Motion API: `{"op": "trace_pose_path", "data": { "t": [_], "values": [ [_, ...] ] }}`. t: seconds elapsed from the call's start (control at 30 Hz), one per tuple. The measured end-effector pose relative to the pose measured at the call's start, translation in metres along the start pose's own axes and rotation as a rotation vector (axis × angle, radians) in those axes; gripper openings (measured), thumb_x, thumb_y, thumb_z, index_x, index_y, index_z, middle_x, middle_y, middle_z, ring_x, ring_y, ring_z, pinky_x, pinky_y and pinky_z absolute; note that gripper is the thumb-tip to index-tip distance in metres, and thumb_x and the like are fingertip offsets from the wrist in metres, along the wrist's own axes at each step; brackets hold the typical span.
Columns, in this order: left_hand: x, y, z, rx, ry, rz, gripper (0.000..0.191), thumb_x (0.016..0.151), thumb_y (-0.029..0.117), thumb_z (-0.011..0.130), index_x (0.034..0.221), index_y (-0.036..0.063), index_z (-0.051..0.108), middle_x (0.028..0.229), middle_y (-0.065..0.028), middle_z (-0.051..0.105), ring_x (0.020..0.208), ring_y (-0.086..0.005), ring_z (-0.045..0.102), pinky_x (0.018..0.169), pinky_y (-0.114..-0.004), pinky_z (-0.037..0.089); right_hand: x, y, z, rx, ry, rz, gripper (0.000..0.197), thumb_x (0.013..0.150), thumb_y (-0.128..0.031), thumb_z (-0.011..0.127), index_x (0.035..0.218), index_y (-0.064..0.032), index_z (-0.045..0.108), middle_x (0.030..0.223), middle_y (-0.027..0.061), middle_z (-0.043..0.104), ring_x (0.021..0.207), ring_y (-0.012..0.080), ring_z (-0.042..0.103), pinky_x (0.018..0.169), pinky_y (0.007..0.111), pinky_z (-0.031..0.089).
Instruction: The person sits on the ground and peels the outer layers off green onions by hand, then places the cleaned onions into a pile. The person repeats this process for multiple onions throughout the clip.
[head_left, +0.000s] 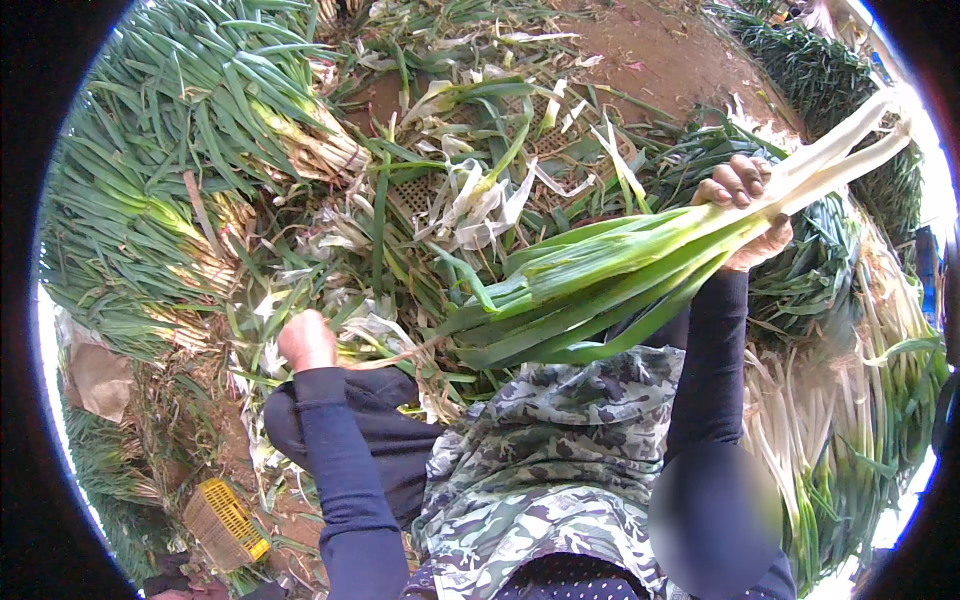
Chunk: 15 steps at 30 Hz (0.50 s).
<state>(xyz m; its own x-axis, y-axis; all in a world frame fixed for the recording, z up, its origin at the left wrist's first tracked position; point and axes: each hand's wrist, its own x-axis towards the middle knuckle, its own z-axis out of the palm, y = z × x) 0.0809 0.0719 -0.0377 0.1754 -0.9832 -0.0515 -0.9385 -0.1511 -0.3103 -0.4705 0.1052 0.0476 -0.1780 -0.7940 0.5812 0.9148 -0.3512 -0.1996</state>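
A few long green onions with thick white stalks are held up at the right, roots pointing to the upper right and green leaves hanging to the left over my lap. My right hand is closed around them where white turns to green. My left hand is a fist above my knee at the left, lower than the onions. A thin tan strand, perhaps a dry leaf, runs from beside this fist towards the leaf tips. Whether the fist grips it is not clear.
Tied onion bundles are piled at the left. Peeled leaves lie over a plastic crate ahead. Loose onions are heaped at the right. A yellow crate is at the lower left, near part of another person.
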Motion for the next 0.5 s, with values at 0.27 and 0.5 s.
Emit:
{"op": "trace_pose_path", "data": {
  "t": [0.27,0.5],
  "values": [
    [-0.057,0.131,-0.103,-1.426,-0.044,0.710,0.060,0.075,0.016,0.085,0.130,0.0027,0.063,0.127,-0.0188,0.065,0.120,-0.0331,0.063,0.106,-0.039,0.047,0.013,-0.015,0.006,0.010,-0.333,0.046,0.048,0.077,-0.021,0.083,0.115,-0.0090,0.056,0.093,0.0001,0.058,0.081,0.0136,0.061,0.081,0.033,0.052],
    [-0.101,0.227,-0.106,-1.242,0.324,1.026,0.078,0.071,0.018,0.081,0.142,0.0072,0.051,0.136,-0.0193,0.060,0.123,-0.0368,0.060,0.104,-0.044,0.049,0.047,-0.032,0.044,-0.237,-0.425,0.077,0.050,0.076,-0.031,0.076,0.113,-0.0059,0.055,0.092,0.0038,0.054,0.084,0.0204,0.056,0.077,0.039,0.049]
  ]
}}
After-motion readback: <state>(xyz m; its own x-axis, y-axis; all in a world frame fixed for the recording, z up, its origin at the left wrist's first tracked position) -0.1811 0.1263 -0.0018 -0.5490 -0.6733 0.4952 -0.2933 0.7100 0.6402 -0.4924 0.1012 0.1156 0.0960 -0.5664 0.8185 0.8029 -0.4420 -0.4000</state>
